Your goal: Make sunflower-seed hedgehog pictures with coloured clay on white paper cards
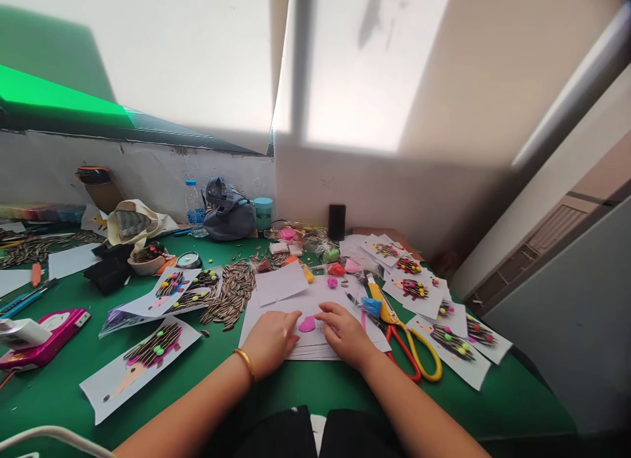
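A flattened piece of pink clay (307, 324) lies on white paper (315, 351) at the table's front middle. My left hand (273, 340), with a gold bangle at the wrist, rests just left of the clay, its fingers apart and nothing visible in them. On the clay's right side, my right hand (345, 333) has its fingers spread, the fingertips near the clay's edge. Beyond my left hand lies a loose white sheet (282, 284). A small pink ball (332, 282) sits farther back on the paper, with a blue clay packet (371, 306) to the right.
Scissors with red and yellow handles (428, 356) lie right of my right hand. Striped seeds (234, 290) are heaped on the left. Hedgehog pictures flank both sides, one at the front left (142, 372). A blue bag (229, 215) and bottle (194, 208) stand behind.
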Available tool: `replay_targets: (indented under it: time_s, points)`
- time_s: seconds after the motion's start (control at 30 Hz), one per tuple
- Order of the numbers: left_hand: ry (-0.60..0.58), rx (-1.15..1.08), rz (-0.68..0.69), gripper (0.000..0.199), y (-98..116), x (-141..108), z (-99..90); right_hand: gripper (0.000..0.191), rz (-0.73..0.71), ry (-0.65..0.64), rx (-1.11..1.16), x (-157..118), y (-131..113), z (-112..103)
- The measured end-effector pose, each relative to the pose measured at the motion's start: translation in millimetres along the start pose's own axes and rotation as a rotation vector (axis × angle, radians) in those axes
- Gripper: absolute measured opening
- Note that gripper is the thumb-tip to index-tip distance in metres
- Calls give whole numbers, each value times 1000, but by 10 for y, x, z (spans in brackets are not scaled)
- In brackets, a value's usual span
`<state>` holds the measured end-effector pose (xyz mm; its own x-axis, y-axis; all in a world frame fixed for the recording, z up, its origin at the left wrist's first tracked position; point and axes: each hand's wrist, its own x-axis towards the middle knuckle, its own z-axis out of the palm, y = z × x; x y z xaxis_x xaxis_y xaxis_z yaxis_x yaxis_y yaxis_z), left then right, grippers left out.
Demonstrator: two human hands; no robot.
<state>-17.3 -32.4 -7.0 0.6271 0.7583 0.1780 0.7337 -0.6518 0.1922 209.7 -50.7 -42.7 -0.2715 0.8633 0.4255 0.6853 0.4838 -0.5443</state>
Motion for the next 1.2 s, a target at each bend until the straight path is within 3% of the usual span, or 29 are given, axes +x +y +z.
replay_targets:
  time_s: [0.23, 0.4, 0.83, 1.0, 1.2]
  points:
    - [97, -126, 22, 50, -180, 107, 158, 40, -193, -112, -178, -64, -72, -76]
    - [120, -178, 23, 51, -225, 65, 241, 34, -193, -120, -229, -50, -72, -53]
    - [92, -192, -16, 55, -222, 78, 235, 34, -164, -96, -264, -72, -5, -55]
    - [83, -210, -18, 57, -240, 82, 248, 38, -223, -76, -275, -65, -16, -61]
    - [91, -239, -18, 58, -240, 80, 244, 31, -287, -151, -336, -54, -121, -56]
